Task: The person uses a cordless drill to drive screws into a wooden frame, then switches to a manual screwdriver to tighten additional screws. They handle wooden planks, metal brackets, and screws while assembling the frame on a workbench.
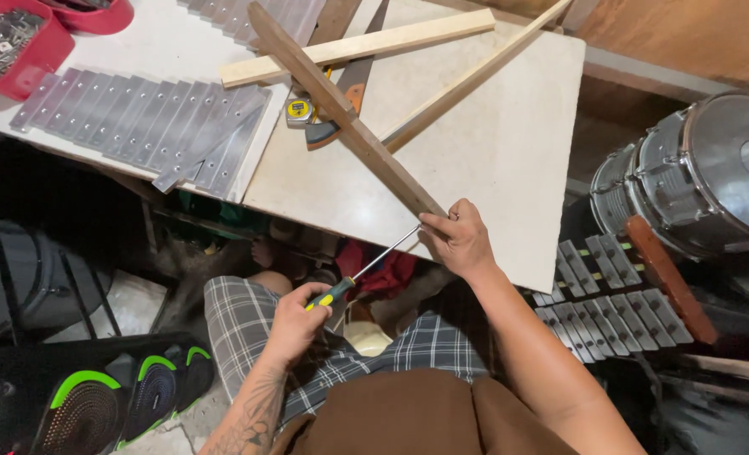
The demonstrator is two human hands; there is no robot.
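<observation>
Head view: left hand (pixel 294 316) clamped round a screwdriver (pixel 366 268) handle, tip at the near end of a dark wood strip (pixel 341 109). Right hand (pixel 459 240) grips that end at the table (pixel 509 143) edge. Tape measure (pixel 300 110) and metal bars (pixel 139 122) lie nearby.

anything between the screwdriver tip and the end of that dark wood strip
Nothing visible. The left hand holds the screwdriver; its shaft runs clear to the near end of the dark wood strip, steadied by the right hand.

Wood strip (pixel 349 118) on table (pixel 509 143), tape measure (pixel 300 110) just left, drums (pixel 711 168) right.
</observation>
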